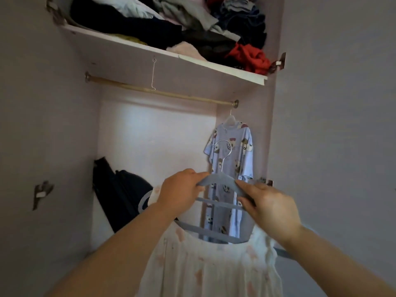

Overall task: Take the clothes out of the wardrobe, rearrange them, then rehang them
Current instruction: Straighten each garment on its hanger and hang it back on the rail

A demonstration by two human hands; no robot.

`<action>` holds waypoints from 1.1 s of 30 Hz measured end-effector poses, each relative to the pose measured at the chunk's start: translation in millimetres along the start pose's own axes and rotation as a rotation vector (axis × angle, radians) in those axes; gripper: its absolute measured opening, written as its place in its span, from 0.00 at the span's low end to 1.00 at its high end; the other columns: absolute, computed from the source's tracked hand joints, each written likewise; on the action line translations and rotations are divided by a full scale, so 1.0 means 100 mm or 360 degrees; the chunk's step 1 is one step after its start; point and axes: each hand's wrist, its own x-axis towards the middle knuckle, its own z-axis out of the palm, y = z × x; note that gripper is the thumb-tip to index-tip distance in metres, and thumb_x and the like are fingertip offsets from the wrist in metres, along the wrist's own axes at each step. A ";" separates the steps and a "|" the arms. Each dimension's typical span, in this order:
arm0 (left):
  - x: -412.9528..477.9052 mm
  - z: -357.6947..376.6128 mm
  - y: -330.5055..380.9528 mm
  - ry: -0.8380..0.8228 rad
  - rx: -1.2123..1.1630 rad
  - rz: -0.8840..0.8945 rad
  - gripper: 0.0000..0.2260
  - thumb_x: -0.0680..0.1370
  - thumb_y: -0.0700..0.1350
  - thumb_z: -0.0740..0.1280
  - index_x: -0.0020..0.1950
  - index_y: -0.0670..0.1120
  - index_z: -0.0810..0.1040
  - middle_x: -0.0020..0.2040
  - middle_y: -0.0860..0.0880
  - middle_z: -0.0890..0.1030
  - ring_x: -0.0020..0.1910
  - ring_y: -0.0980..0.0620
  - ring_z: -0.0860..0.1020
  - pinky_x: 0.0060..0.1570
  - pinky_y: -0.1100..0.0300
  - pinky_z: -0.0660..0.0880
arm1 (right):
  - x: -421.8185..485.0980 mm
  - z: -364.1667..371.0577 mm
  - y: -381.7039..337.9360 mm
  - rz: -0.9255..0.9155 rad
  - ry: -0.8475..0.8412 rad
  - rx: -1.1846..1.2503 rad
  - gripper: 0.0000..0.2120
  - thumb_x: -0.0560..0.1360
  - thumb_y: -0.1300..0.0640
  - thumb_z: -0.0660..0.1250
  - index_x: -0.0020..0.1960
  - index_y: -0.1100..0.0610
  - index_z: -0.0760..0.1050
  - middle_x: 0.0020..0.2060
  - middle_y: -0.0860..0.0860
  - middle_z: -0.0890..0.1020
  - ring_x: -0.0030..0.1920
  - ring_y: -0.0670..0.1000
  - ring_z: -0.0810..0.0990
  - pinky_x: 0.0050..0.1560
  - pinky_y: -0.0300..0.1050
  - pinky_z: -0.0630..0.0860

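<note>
Rehanging looks to be the step in hand; the left hand [182, 189] and right hand [270, 206] each clamp their fingers [244, 185] on a shoulder of the grey hanger [218, 179]; its pale dress [203, 266] hangs below the rod [150, 89], near a printed shirt [234, 151]; next, the hook [224, 144] probably needs lifting over the bare rod.

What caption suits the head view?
Left hand and right hand hold a grey hanger with a pale dress near a hung printed shirt.
</note>
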 end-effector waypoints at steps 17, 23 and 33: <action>2.80 1.52 -1.46 0.0216 -0.0196 0.0138 0.19 0.79 0.49 0.63 0.70 0.56 0.68 0.60 0.50 0.76 0.58 0.49 0.74 0.52 0.59 0.69 | 1.64 2.42 0.91 -0.0097 -0.0220 -0.0568 0.08 0.63 0.50 0.77 0.40 0.48 0.81 0.26 0.46 0.76 0.23 0.50 0.75 0.20 0.33 0.57; 3.62 1.78 -1.66 0.0388 -0.0342 0.0062 0.17 0.80 0.47 0.59 0.70 0.53 0.69 0.60 0.49 0.77 0.57 0.48 0.75 0.54 0.57 0.71 | 2.33 2.97 1.26 -0.0047 -0.0243 -0.0825 0.06 0.73 0.51 0.67 0.49 0.49 0.77 0.40 0.49 0.79 0.38 0.52 0.80 0.27 0.38 0.60; 4.56 2.06 -1.82 0.0370 -0.0221 0.0122 0.18 0.79 0.48 0.61 0.70 0.52 0.69 0.65 0.48 0.72 0.62 0.47 0.72 0.58 0.54 0.72 | 3.35 3.79 2.00 0.0307 -0.0252 -0.0815 0.10 0.79 0.57 0.58 0.55 0.54 0.76 0.47 0.51 0.78 0.45 0.55 0.79 0.35 0.43 0.70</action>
